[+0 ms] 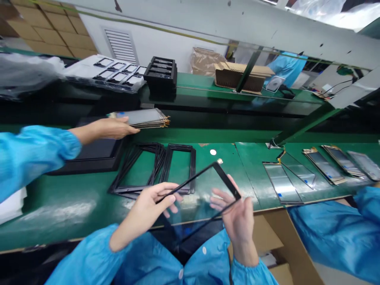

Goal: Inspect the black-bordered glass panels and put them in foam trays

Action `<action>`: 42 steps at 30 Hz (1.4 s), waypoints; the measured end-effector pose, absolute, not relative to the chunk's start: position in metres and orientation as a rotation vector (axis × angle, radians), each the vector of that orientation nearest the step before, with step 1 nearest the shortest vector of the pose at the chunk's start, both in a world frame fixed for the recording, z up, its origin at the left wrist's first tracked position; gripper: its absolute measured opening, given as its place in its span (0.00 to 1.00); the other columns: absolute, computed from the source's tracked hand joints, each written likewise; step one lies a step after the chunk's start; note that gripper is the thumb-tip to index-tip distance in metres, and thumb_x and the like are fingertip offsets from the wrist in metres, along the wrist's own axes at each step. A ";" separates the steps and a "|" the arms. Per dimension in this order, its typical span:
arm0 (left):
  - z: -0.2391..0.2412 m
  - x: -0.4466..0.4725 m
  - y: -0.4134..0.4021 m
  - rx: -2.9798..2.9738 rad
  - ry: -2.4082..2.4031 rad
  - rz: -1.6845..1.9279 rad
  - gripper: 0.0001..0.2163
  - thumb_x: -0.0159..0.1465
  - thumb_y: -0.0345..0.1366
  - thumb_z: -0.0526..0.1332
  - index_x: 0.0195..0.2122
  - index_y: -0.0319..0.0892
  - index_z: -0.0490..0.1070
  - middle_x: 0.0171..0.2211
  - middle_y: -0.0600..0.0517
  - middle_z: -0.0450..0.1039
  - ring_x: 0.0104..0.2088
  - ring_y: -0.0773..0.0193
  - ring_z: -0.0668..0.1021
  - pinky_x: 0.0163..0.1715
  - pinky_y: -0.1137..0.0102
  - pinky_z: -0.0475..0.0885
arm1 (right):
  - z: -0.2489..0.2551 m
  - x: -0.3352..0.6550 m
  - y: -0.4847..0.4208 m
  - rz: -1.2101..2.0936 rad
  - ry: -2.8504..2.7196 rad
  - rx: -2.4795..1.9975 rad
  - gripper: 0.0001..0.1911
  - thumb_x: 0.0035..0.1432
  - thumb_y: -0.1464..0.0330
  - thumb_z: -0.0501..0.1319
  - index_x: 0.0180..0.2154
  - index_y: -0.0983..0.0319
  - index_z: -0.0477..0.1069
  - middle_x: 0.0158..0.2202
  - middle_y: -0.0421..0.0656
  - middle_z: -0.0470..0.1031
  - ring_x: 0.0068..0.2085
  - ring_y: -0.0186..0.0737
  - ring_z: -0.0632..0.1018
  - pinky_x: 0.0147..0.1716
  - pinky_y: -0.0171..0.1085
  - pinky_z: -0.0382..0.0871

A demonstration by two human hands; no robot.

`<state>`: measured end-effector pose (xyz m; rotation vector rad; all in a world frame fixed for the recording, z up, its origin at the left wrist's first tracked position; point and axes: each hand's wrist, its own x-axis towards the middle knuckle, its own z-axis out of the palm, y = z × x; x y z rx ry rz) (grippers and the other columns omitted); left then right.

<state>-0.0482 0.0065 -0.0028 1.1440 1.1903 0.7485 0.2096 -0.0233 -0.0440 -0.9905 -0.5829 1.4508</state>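
A clear glass touch panel with a black border (226,180) is held tilted in front of my chest. My left hand (154,204) pinches its left edge between thumb and fingers. At the right edge, my right hand (240,215) supports it, its fingers visible through the glass. Just beyond lie two piles of thin black frames (192,168) on the green bench. A co-worker's hand (111,128) reaches in from the left, gripping a stack of display panels (145,116) above the bench.
Several display panels (280,182) lie along the bench at right, near another person's blue sleeve (329,233). An open cardboard box (276,237) stands below the bench edge. Black trays (162,73) and a divided carton (237,77) sit on the back shelf; a metal post (305,126) rises at right.
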 end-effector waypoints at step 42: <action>-0.061 -0.048 -0.024 0.907 0.824 0.677 0.38 0.63 0.35 0.74 0.74 0.48 0.65 0.61 0.32 0.79 0.51 0.44 0.88 0.42 0.68 0.77 | -0.059 0.180 -0.025 1.311 -0.590 -1.203 0.54 0.59 0.58 0.76 0.77 0.59 0.51 0.33 0.41 0.87 0.25 0.41 0.86 0.24 0.35 0.83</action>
